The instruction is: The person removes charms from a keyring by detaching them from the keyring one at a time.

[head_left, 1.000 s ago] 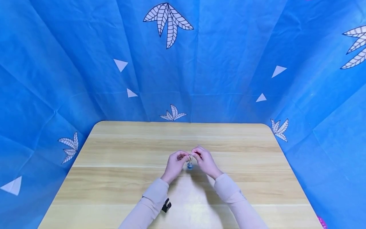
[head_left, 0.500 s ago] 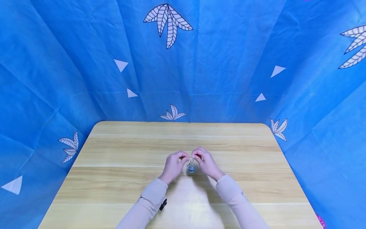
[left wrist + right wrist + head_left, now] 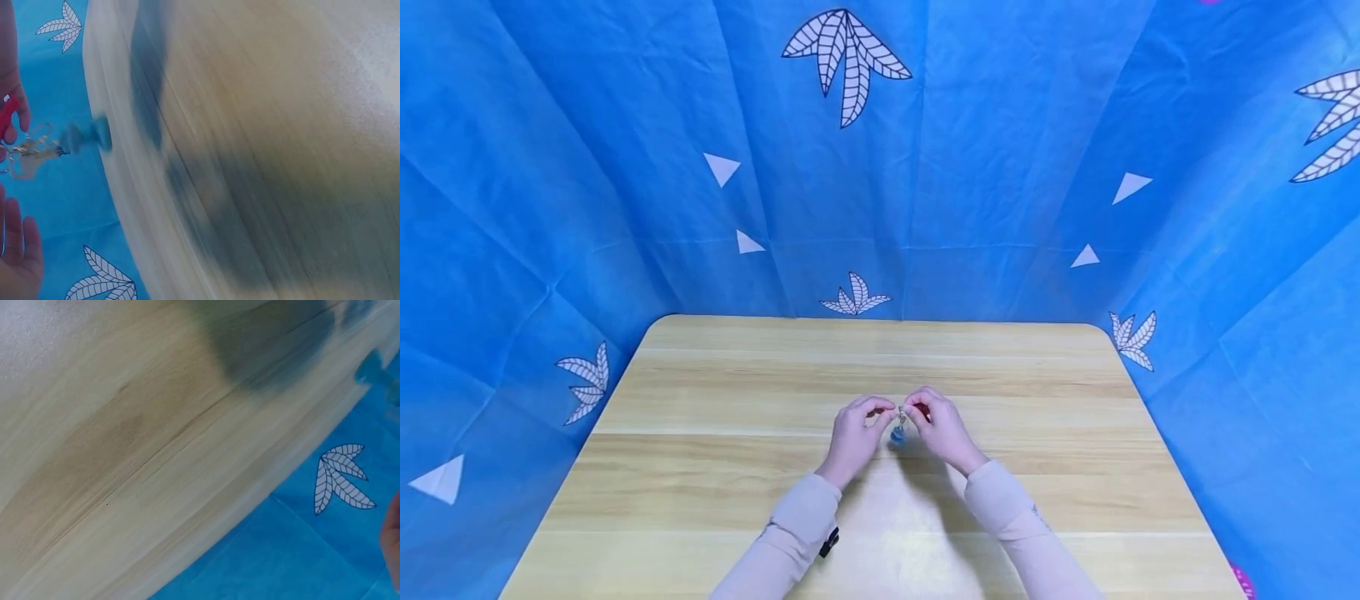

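Both hands meet over the middle of the table in the head view. My left hand [image 3: 854, 432] and my right hand [image 3: 943, 427] pinch the metal ring end of a keychain between thumb and fingertips. Its blue charm [image 3: 898, 435] dangles below the fingertips. In the left wrist view the gold-coloured rings and clasp [image 3: 31, 151] show, with the blurred blue charm [image 3: 87, 134] hanging from them. A small red piece [image 3: 9, 111], its kind unclear, sits in the right hand's fingers. At the right wrist view's edge the blue charm [image 3: 371, 367] appears, its rings out of frame.
A light wooden table [image 3: 715, 383] with rounded far corners lies under the hands. Blue cloth [image 3: 985, 150] printed with white leaves and triangles hangs behind and at both sides. A small black object [image 3: 829, 543] shows beside the left sleeve.
The blue charm swings and turns below the fingertips, hanging lower than a second ago. Both hands keep nearly the same place and hold; the left forearm has shifted slightly.
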`<state>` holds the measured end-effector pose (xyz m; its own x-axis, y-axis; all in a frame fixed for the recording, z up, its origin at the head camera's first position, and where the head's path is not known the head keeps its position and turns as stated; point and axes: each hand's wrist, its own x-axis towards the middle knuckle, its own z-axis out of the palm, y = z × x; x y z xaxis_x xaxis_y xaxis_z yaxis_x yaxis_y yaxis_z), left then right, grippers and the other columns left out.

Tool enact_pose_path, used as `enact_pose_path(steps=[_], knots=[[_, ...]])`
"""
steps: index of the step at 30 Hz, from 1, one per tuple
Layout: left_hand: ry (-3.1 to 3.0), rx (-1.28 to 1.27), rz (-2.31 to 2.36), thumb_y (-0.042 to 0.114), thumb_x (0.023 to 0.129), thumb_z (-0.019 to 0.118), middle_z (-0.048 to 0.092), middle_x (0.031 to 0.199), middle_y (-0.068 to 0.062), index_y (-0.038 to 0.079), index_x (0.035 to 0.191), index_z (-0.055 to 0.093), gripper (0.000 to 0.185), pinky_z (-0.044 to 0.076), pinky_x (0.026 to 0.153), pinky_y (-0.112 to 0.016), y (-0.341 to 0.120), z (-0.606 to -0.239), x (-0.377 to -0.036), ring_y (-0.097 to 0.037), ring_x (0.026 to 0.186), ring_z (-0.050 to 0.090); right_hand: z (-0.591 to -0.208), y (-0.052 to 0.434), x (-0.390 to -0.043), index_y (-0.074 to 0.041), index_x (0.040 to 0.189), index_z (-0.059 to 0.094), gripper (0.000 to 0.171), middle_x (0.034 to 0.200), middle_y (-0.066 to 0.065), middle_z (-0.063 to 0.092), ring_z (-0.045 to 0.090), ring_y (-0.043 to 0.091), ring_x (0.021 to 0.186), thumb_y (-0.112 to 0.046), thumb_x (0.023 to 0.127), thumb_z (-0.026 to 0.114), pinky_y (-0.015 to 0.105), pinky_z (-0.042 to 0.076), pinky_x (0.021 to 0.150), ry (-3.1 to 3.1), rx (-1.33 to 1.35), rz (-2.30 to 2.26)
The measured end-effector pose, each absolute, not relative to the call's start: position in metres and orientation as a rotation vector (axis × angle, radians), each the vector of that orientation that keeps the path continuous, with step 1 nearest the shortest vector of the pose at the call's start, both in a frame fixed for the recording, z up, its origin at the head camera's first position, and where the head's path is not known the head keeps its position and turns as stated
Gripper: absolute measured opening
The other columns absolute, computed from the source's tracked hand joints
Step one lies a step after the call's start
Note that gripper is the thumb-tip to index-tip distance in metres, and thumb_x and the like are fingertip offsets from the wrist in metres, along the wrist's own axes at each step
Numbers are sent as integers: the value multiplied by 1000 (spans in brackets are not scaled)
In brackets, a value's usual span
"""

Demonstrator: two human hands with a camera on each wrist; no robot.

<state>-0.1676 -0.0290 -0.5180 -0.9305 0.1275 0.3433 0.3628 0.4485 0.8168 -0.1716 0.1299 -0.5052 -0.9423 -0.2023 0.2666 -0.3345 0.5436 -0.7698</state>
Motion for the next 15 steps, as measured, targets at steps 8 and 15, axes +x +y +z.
enact_pose_path(steps=[8,15], knots=[[-2582,-378,-1288,26,75,74,69,87,2,13,91,69,21,49,71,-27,-23,-518,-165,-15,79,62,-504,127,-170,-6,87,64,6,82,0,60,50,7,67,-11,87,60,18,46,59,-2681,401,1315],[-2551,-433,-1072,19,77,72,70,84,2,13,88,69,12,51,70,-29,-23,-517,-164,-13,76,63,-501,126,-168,-7,84,65,5,77,-3,59,47,6,63,-12,86,62,18,43,56,-2685,404,1291]])
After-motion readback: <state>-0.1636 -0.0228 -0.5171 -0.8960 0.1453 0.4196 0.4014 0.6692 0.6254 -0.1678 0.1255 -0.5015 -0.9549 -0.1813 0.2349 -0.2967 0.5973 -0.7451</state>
